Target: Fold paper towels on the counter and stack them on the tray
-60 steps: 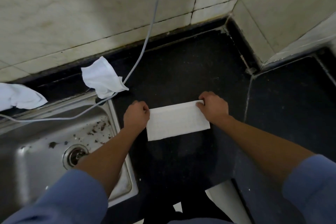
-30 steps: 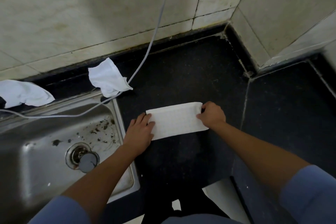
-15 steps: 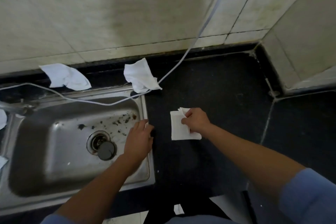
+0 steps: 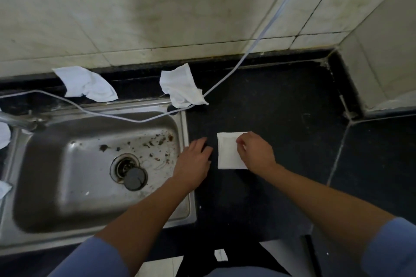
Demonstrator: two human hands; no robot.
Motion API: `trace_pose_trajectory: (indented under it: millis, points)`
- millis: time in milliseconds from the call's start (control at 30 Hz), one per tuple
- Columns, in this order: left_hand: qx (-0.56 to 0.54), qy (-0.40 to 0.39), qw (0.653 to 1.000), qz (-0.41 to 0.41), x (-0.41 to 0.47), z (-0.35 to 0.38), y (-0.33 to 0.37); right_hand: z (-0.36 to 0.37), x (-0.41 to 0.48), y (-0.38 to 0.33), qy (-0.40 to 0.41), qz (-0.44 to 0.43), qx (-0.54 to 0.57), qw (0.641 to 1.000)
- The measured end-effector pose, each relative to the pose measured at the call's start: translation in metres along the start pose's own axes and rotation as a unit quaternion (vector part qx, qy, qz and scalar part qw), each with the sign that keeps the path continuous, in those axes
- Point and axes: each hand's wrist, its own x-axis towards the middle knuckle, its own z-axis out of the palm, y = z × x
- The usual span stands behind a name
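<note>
folded paper towel (image 4: 227,153) flat on black counter (image 4: 281,108), right of sink (image 4: 94,164) | right hand (image 4: 256,153) on its right edge, fingers curled, pinching top corner | left hand (image 4: 195,159) flat on counter beside towel, fingers spread, holding nothing | two crumpled towels (image 4: 182,86) by wall, cable (image 4: 225,81) across

We are seeing a white folded paper towel (image 4: 227,151) lying flat on the black counter (image 4: 281,119), folded into a small rectangle just right of the sink. Two crumpled paper towels (image 4: 182,85) are sitting unfolded along the counter's back edge.
</note>
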Motion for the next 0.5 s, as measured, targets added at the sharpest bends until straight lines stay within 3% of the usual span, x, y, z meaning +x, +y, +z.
trace_pose_trajectory:
  millis: [67,133,267,500]
  points:
    - [0.033,-0.036,0.998,0.047,0.018,0.006,0.015,0.003,-0.002,0.018,0.026,-0.107,-0.112,0.988]
    - [0.089,-0.077,0.991,0.065,0.033,0.013,0.022,0.011,-0.004,0.031,-0.011,-0.148,-0.195,0.969]
    - [0.161,-0.125,0.976,0.076,0.043,0.026,0.015,0.017,-0.015,0.055,-0.136,-0.116,-0.265,0.948]
    - [0.157,-0.133,0.977,0.060,0.035,0.025,0.014,-0.001,-0.019,0.085,-0.143,-0.105,-0.286,0.942]
